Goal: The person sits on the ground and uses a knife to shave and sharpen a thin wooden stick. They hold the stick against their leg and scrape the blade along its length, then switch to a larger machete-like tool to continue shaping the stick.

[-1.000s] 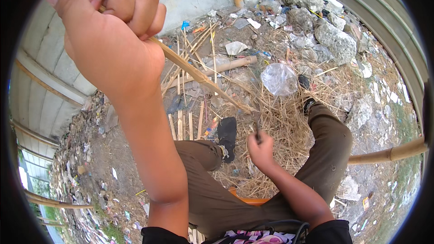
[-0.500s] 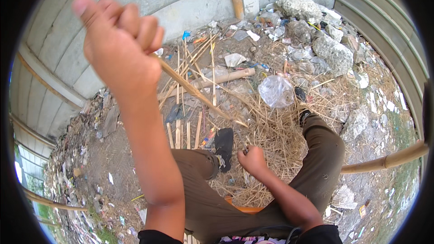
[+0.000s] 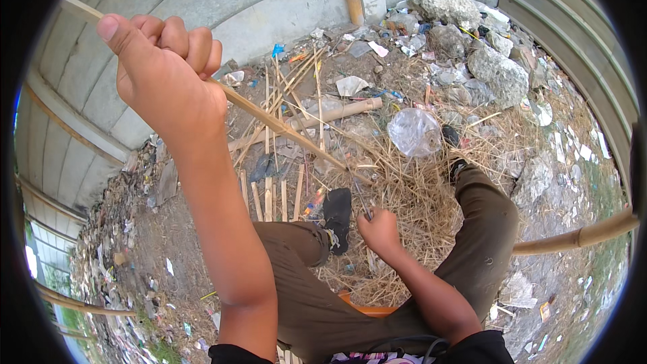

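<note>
My left hand [image 3: 165,71] is raised at the upper left, its fingers wrapped round a long bamboo strip [image 3: 283,128]. The strip slants down to the right, its lower end above the straw between my feet. My right hand [image 3: 379,230] is closed on the handle of a thin-bladed knife [image 3: 361,195], low in front of me. The blade points up toward the strip's lower end; whether it touches the strip I cannot tell. Most of the knife's handle is hidden in my fist.
Bamboo strips [image 3: 271,199] and a bamboo pole [image 3: 337,113] lie beyond my left shoe [image 3: 335,219]. Straw shavings [image 3: 411,209] cover the ground, with a clear plastic bag [image 3: 412,133]. Rocks [image 3: 499,74] lie near the concrete wall [image 3: 283,7]; another bamboo pole [image 3: 579,237] is at right.
My left hand has shifted slightly left and down with the bamboo strip and is less blurred. My right hand has moved a little up and right, and more of the knife blade shows.
</note>
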A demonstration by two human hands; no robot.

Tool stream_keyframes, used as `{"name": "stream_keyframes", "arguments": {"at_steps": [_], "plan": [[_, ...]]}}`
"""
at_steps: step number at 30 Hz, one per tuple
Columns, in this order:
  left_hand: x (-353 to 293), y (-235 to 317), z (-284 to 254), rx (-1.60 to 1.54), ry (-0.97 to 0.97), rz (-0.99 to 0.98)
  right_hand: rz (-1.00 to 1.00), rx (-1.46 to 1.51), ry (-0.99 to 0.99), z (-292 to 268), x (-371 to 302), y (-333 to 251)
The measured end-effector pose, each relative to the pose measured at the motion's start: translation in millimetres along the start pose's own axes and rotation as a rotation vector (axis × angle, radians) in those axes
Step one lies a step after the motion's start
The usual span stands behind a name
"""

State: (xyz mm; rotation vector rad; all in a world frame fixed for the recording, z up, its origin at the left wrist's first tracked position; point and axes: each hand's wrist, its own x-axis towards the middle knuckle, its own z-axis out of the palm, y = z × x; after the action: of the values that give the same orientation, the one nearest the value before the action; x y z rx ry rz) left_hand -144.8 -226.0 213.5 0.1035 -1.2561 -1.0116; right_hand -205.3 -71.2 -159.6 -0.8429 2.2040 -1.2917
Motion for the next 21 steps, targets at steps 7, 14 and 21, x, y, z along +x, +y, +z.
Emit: {"name": "stream_keyframes", "arguments": {"at_steps": [7, 14, 21], "plan": [[-3, -5, -3, 0.025, 0.021, 0.016, -0.267, 0.39, 0.222, -49, -6, -84], [0, -3, -3, 0.017, -0.038, 0.011, 0.063, -0.019, -0.031, -10, 5, -1], [1, -5, 3, 0.123, -0.01, 0.096, -0.08, 0.683, -0.041, -61, -13, -108]]}}
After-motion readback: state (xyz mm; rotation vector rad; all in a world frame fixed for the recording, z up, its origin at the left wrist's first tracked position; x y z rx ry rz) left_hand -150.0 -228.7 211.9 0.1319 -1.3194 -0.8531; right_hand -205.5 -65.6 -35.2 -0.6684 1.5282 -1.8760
